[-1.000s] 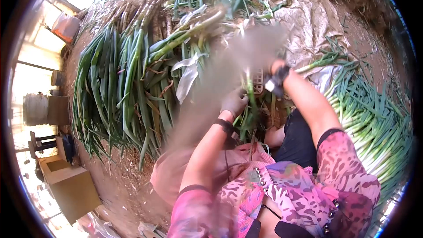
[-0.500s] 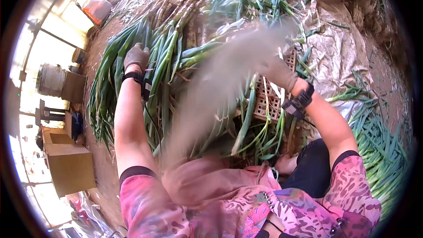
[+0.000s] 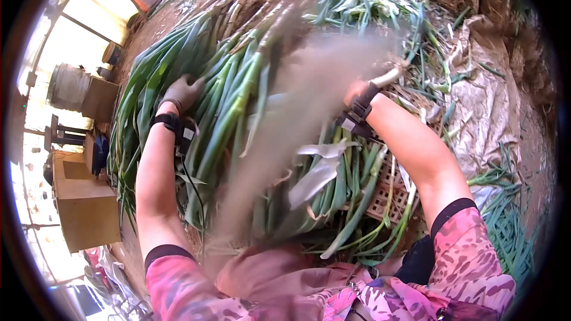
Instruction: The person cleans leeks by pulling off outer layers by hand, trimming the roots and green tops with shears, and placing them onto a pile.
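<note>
My left hand [image 3: 182, 93], in a grey glove, rests on a large heap of green onions [image 3: 223, 92], its fingers around some green leaves. The roots of the heap point toward the top. My right hand [image 3: 352, 90] is mostly hidden by a blurred smear across the middle of the view, so its fingers do not show. Close beside its wrist lies a white stalk [image 3: 388, 77] with roots. Loose white peel [image 3: 316, 181] hangs over more onions below.
A plastic crate [image 3: 386, 193] stands under the onions at right. Farther right are a pale sack [image 3: 479, 98] and another onion pile [image 3: 505, 220]. Trimmed leaves [image 3: 357, 0] lie at the top. Cardboard boxes [image 3: 88, 217] stand at left.
My right hand has moved left and inward, over the onions. My left hand sits slightly lower in view. White peel now shows in the middle, and the view has shifted a little.
</note>
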Demonstrator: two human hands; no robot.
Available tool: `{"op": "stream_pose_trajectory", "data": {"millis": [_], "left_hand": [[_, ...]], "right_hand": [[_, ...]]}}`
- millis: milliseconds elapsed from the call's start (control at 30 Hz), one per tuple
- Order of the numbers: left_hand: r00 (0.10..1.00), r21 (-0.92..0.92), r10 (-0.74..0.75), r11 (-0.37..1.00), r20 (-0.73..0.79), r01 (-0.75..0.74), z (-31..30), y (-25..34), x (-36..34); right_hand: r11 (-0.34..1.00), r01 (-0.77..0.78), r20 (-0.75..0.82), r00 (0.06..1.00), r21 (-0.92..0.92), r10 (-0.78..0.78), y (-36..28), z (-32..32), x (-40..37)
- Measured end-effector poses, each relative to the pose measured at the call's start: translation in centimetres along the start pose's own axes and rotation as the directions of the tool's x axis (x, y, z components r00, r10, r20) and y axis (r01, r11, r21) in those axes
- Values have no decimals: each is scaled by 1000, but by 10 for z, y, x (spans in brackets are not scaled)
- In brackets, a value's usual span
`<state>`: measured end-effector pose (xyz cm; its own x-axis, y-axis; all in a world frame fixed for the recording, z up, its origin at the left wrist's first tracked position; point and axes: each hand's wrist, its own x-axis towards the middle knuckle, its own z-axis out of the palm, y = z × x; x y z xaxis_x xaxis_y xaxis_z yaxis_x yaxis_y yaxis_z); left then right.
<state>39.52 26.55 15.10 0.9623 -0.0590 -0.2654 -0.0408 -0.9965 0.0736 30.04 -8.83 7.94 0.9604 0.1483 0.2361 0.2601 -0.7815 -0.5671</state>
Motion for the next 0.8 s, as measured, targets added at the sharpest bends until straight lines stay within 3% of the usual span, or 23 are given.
{"op": "stream_pose_trajectory", "data": {"millis": [100, 133, 200, 267, 367, 467, 500, 533, 567, 667, 767, 800], "left_hand": [[995, -48, 99, 994, -10, -99, 19, 3, 13], [991, -63, 132, 989, -18, -133, 24, 0, 18], [986, -238, 116, 967, 118, -85, 29, -9, 27], [966, -363, 121, 931, 227, -32, 23, 3, 13], [926, -491, 195, 871, 323, -13, 17, 13, -5], [945, -490, 256, 862, 202, -129, 43, -3, 2], [914, -549, 250, 835, 321, -35, 41, 0, 3], [871, -594, 244, 802, 426, 66, 35, 2, 3], [849, -658, 292, 748, 439, 83, 36, 1, 2], [863, -699, 368, 714, 346, -24, 36, 9, -8], [874, -683, 375, 727, 310, -70, 46, 15, -22], [880, -670, 374, 737, 294, -90, 51, 16, -26]], "right_hand": [[990, 138, -130, 982, 13, -136, -19, 14, 57], [1000, 27, 10, 1000, 1, -27, -34, 8, 80], [991, 123, 76, 990, -42, -120, -39, 34, 132], [975, 169, 253, 959, -145, -129, -60, 33, 157], [882, 244, 509, 861, -403, -6, -69, 69, 189], [909, 205, 567, 823, -363, 41, -75, 68, 193], [910, 227, 628, 777, -347, 46, -65, 87, 212], [929, 192, 634, 771, -316, 57, -65, 88, 214], [921, 175, 638, 764, -348, 96, -65, 88, 215], [907, 149, 613, 778, -393, 138, -71, 59, 195], [882, 222, 627, 772, -416, 102, -76, 25, 169], [894, 227, 585, 810, -386, 47, -69, 20, 158]]}}
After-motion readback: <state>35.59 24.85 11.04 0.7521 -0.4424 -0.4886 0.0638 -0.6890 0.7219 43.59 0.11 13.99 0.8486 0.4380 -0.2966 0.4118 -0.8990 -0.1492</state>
